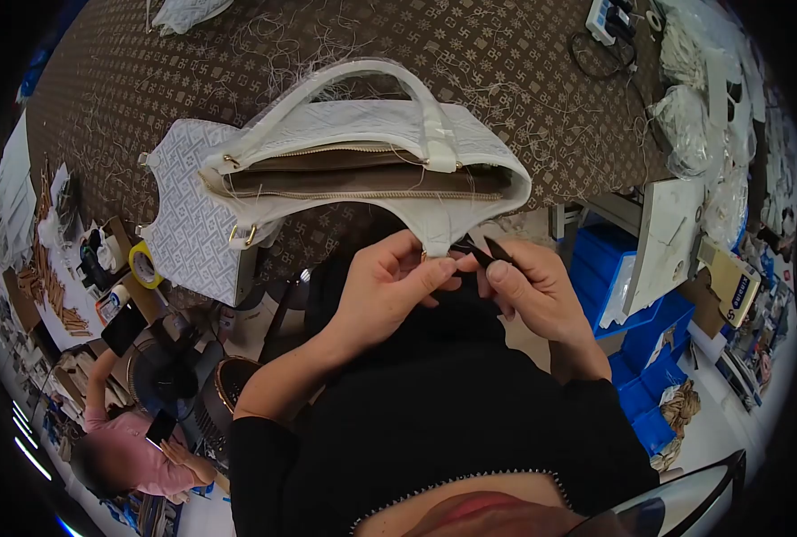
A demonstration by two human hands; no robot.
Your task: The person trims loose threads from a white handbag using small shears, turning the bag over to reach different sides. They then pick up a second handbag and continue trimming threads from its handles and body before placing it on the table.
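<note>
A white handbag with a woven-look pattern lies on the table in front of me, its zipped opening facing me and its brown lining showing. My left hand pinches the narrow tab at the bag's near edge between thumb and fingers. Beside it, my right hand is closed around small black thread snips, whose pointed tips are close to the tab. The fingers of both hands nearly meet there. A looped handle arches over the far side of the bag.
A second patterned bag or panel lies left of the handbag. Loose threads litter the brown patterned tablecloth. A power strip sits far right; blue bins stand below. Another person holds a phone at lower left.
</note>
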